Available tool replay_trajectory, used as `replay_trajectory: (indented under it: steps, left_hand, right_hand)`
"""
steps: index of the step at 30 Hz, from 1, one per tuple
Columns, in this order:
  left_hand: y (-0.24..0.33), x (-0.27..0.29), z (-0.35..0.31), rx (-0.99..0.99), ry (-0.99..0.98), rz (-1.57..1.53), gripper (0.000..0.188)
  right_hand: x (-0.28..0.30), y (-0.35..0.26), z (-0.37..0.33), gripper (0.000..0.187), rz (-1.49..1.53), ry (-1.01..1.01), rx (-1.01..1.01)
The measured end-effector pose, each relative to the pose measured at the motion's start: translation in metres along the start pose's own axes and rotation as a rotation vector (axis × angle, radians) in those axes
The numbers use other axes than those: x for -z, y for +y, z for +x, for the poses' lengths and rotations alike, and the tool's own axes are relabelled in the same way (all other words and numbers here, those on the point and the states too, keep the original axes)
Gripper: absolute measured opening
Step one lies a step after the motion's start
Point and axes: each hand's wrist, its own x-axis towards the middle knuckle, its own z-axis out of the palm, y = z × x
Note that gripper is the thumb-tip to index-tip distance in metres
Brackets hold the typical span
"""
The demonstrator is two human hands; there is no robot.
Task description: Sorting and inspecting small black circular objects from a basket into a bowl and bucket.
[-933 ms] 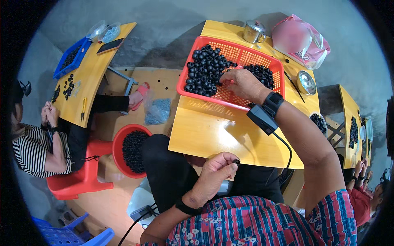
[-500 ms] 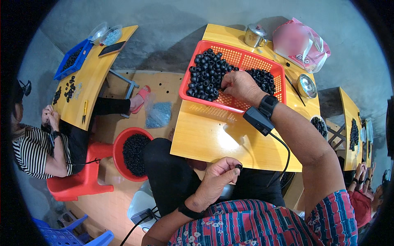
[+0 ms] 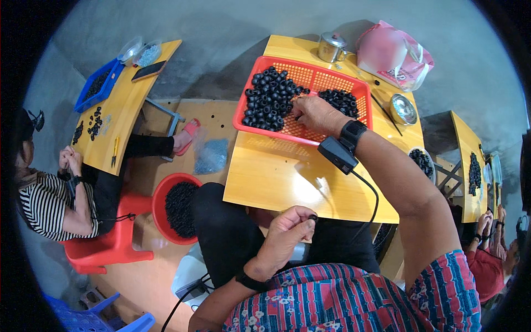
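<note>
My left hand (image 3: 283, 239) is closed above my lap, just off the table's front edge, with a small black ring-like part (image 3: 313, 218) pinched between thumb and forefinger. Reaching into the red plastic basket (image 3: 310, 143), my right hand (image 3: 319, 115) has its fingers bent together beside a pile of round black hollow parts (image 3: 271, 102). Whatever those fingertips hold, if anything, is hidden. Another heap of small black parts (image 3: 338, 101) lies in the basket's right side, beyond my right hand.
On my yellow table (image 3: 265, 182) stand a metal mug (image 3: 332, 48), a pink bag (image 3: 392, 58), a metal bowl (image 3: 403, 110) and a dark stick (image 3: 386, 113). A red tub (image 3: 160, 205) of black parts sits on the floor. Co-workers sit left and right.
The whole view has shifted a little, so the table and basket appear farther left. My right hand stays in the basket among the parts; my left hand keeps its pinch on the black part.
</note>
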Motion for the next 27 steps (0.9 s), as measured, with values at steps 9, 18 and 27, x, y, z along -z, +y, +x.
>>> replay_trajectory:
  steps: [9,18,27]
  left_hand:
    - [0.007,-0.017,-0.025,-0.14,0.074,0.013,0.014]
    - [-0.007,-0.037,-0.044,-0.257,0.056,0.139,0.016]
    - [-0.001,-0.048,-0.064,-0.306,0.001,0.072,0.017]
  right_hand:
    - [0.059,-0.094,-0.105,0.007,1.066,0.165,-0.276]
    - [0.03,-0.175,-0.194,0.006,1.266,0.025,-0.335]
    - [0.026,-0.192,-0.212,0.016,1.799,-0.005,-0.291]
